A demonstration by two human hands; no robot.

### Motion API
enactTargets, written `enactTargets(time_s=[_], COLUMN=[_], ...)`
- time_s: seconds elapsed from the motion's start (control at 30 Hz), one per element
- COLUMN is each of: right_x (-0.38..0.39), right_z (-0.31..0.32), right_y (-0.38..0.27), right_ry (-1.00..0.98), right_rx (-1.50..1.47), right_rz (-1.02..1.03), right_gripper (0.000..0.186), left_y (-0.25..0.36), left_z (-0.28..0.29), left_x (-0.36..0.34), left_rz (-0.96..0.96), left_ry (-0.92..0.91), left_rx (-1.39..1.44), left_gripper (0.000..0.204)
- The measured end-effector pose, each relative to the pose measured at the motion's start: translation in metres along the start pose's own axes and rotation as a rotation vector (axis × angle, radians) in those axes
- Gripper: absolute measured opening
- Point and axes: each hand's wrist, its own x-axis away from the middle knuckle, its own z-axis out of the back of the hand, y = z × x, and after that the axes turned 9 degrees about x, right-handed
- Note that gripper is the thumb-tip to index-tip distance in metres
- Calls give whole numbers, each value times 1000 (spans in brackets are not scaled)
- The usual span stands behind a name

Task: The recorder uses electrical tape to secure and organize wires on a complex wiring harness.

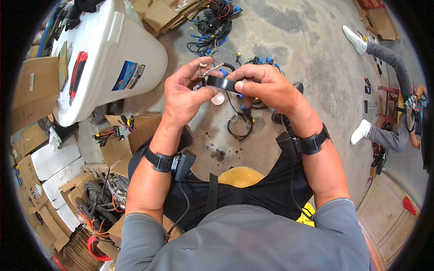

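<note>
Roll of glossy black tape (222,83) up in mid-air between the two hands, over the concrete floor (289,27). Right hand (270,88) has it – thumb and fingers closed on its right end. Left hand (183,92) half curled, thumb by the roll's left end, fingers bent above; can't tell from here how firmly it grips anything. Silver braided wire (212,70) runs just past the left fingertips, over the roll, toward a black cable (228,66). Black strap with a boxy device on each wrist.

Below the hands, a small pale round thing (217,98) and a cable loop (241,128) on the floor. Farther out, a tangle of black and blue cables (212,38). On the person's left, a big white tub (140,54) – red-and-black tool (78,77) on it, knife-like. Near it, an open cardboard box (140,128) with connector leads (118,131) at its edge. Far right: another person, grey trousers (391,63), white shoes (355,40).
</note>
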Motion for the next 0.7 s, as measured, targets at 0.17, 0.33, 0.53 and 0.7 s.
enactTargets(time_s=[0.17, 0.33, 0.53, 0.7], right_x=[1, 1, -3, -9], right_z=[-1, -4, -11, -11], right_y=[-2, -9, -5, 3], right_ry=[3, 43, 113, 115], right_rx=[0, 33, 178, 317], right_rz=[-14, -89, -135, -120], right_gripper=[21, 23, 32, 39], left_y=[-2, -3, -1, -8], left_z=[2, 2, -8, -7], left_x=[-1, 0, 3, 5], left_rz=[5, 11, 34, -18], left_ry=[-11, -26, -27, -67], left_rx=[96, 119, 16, -155], left_gripper=[58, 58, 56, 56])
